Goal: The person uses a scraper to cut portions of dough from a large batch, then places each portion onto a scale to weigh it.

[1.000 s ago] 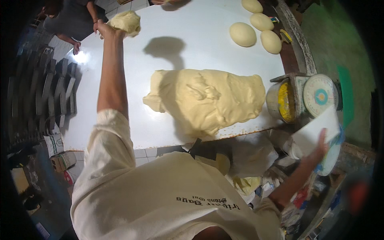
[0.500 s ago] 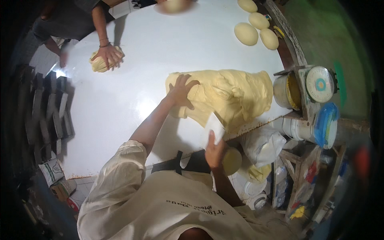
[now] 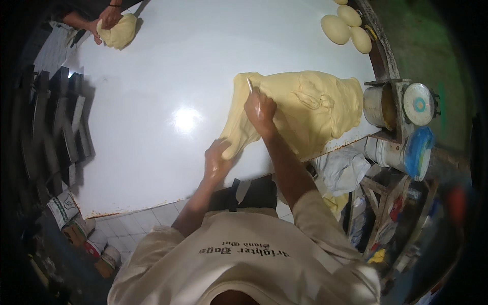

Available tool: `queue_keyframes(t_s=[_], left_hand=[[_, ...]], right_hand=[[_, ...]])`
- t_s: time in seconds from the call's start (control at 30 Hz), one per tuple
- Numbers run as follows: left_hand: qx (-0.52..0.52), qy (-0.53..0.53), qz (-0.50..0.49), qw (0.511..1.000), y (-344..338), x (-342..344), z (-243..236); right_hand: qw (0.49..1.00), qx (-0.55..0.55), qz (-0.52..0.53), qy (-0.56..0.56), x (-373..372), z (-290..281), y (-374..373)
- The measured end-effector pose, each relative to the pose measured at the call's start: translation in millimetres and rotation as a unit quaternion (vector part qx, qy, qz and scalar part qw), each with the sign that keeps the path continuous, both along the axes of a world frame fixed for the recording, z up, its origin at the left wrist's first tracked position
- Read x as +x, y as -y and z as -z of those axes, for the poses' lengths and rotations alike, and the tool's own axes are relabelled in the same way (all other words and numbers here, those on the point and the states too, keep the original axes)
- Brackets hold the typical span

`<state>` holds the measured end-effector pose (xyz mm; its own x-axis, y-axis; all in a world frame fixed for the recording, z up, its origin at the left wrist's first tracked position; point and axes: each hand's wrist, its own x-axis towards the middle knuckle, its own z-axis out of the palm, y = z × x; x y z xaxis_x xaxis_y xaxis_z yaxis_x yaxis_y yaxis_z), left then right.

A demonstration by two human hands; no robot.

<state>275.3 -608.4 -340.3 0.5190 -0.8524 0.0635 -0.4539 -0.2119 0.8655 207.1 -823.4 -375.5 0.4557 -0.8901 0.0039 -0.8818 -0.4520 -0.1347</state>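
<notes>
A large, soft slab of pale yellow dough point(image 3: 300, 101) lies on the white tabletop. My left hand point(image 3: 218, 160) is closed round its near left end, which is stretched into a strip toward me. On top of the slab, near its left edge, my right hand point(image 3: 261, 109) grips a white dough scraper point(image 3: 249, 85); only the scraper's thin edge shows beyond the fingers. The blade stands on or in the dough, and I cannot tell how deep it cuts.
A co-worker's hands point(image 3: 109, 20) press a dough ball point(image 3: 118, 33) at the far left. Several smooth dough balls point(image 3: 335, 29) rest at the far right. Beside the slab stand a metal pot point(image 3: 375, 105) and a dial scale point(image 3: 419, 104). Dark stacked trays point(image 3: 58, 122) line the left edge.
My right hand has brought the scraper from the near edge onto the dough. My left hand has gone from lying spread on the slab to gripping its pulled-out end.
</notes>
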Motion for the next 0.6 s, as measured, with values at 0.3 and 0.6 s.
queue_keyframes(t_s=[0.3, 0.6], left_hand=[[0.081, -0.255, -0.197, 0.943, -63.3, 143.5, -21.4], [0.057, -0.026, -0.174, 0.983, 24.9, 178.2, -30.9]], right_hand=[[0.965, -0.03, 0.047, 0.257, -63.6, -55.9, -74.4], [0.983, -0.076, 0.037, 0.164, -12.7, -7.9, -55.2]])
